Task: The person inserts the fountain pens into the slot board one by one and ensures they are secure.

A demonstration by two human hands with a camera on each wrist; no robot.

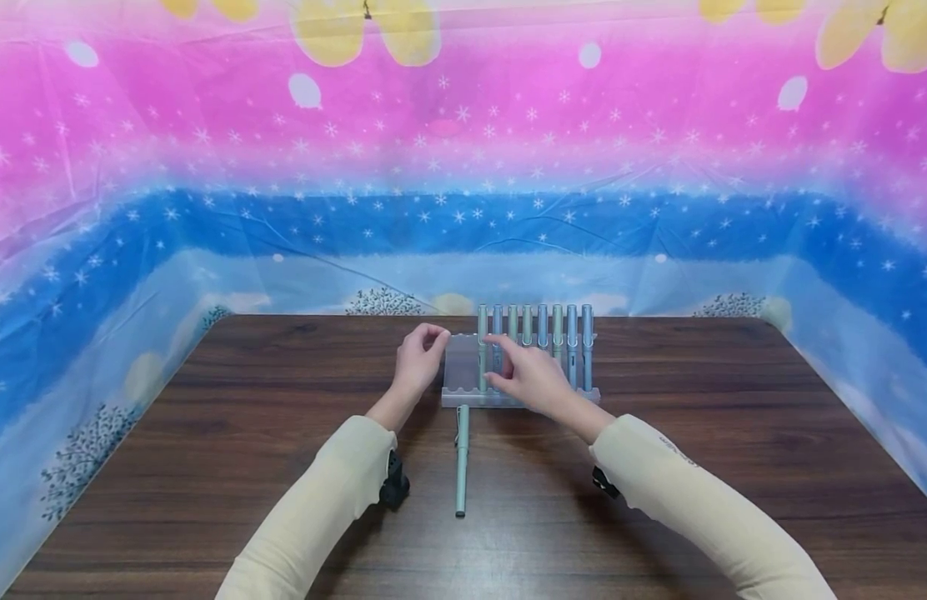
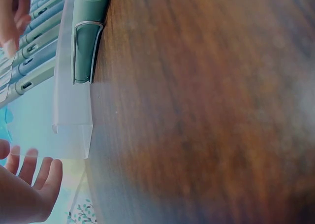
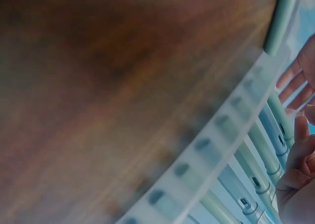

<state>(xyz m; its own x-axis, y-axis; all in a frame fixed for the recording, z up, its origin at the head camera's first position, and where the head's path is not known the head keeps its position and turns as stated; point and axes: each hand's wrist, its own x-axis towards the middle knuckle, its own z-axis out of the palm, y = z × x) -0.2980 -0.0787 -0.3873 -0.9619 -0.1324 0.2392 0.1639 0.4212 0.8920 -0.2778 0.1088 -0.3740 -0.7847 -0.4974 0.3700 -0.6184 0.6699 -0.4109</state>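
A clear display rack (image 1: 461, 362) stands toward the back of the table. Several green and blue capped pens (image 1: 587, 346) lean in its right part, caps up. My left hand (image 1: 418, 358) pinches the rack's upper left corner between thumb and index finger; its other fingers (image 2: 51, 177) extend loosely in the left wrist view. My right hand (image 1: 534, 375) is in front of the pens, thumb and index finger apart beside the leftmost light green pen (image 1: 483, 367). Whether they touch it is unclear. A green capped pen (image 1: 461, 458) lies on the table, clip end toward the rack.
The dark wooden table (image 1: 246, 467) extends on both sides of the rack and in front of it. A pink and blue patterned cloth (image 1: 463, 217) hangs behind the table and along its sides. The rack's front ledge (image 3: 192, 157) has a row of notches.
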